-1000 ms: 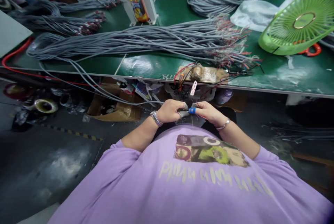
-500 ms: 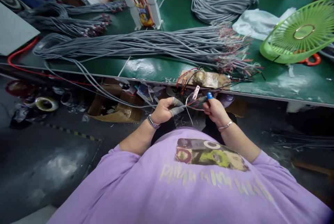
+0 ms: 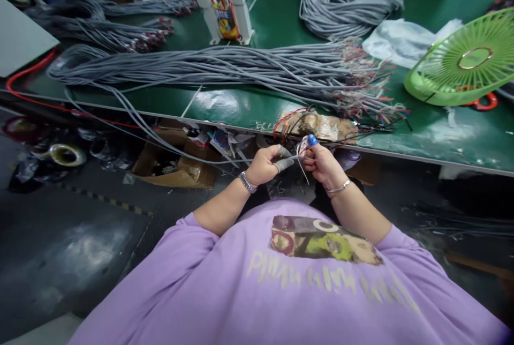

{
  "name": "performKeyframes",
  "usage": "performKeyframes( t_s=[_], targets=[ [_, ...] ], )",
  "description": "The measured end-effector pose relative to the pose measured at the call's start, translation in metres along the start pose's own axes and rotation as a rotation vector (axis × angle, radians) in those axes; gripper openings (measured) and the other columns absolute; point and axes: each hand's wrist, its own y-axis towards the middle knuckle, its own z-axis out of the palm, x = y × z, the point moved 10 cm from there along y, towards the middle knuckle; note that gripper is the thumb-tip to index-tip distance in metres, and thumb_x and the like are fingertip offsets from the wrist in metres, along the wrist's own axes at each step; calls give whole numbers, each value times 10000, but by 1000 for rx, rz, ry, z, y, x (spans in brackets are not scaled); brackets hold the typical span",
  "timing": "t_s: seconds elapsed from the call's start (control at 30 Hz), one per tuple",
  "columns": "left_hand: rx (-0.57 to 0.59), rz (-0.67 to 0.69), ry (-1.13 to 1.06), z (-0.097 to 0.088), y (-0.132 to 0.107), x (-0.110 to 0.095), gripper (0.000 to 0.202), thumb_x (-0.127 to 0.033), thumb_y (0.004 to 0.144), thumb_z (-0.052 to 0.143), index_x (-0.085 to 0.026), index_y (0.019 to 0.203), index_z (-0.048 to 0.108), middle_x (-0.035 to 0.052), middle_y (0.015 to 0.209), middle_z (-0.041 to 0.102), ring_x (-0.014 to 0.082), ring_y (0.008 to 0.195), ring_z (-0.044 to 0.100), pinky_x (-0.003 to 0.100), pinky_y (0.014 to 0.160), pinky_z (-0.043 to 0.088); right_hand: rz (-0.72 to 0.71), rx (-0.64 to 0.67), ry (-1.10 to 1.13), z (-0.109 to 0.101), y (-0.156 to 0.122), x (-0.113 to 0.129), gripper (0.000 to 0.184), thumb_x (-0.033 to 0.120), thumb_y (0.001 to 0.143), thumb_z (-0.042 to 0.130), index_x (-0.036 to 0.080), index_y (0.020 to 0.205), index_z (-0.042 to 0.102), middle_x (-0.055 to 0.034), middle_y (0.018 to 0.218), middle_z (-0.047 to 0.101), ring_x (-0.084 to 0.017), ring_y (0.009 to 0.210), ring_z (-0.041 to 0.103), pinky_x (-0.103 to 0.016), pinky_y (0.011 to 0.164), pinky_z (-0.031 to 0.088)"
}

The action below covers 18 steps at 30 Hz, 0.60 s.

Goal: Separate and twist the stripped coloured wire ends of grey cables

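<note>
My left hand (image 3: 265,163), with grey finger covers and a wristwatch, is closed round the end of a grey cable (image 3: 209,161) just below the bench edge. My right hand (image 3: 323,165), with a blue cover on one fingertip and a bracelet, pinches the thin coloured wires (image 3: 300,158) that come out of that cable end. The two hands are almost touching. A small pink tag (image 3: 302,145) hangs just above them. The grey cable runs left and up onto the green bench (image 3: 241,106).
A long bundle of grey cables (image 3: 225,69) lies across the bench, with another coil (image 3: 349,5) behind. A green fan (image 3: 461,64) sits at the right. A taped brown block (image 3: 321,124) rests on the edge. Cardboard boxes (image 3: 176,165) and tape rolls lie underneath. Another person sits far left.
Both hands have risen from my lap toward the bench edge. The right hand first pulled the coloured wires apart, then came back close to the left hand.
</note>
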Motion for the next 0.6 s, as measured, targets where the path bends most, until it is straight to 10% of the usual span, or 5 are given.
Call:
performKeyframes(
  t_s=[0.2,0.6],
  targets=[
    [-7,24,-24,1,0,-1,373,-497,790,743,-131,847,702,35,768,691,122,682,602,255,661,503,-201,-134,57,-8,-6,8,610,677,653,790,217,712,395,96,518,364,-23,391,222,-159,342,138],
    [97,3,-44,17,1,5,378,-503,763,761,-136,819,693,28,748,687,122,670,592,257,656,494,-19,-31,179,10,7,-5,578,741,737,683,194,691,501,46,507,491,-42,385,293,-212,351,170]
  ],
)
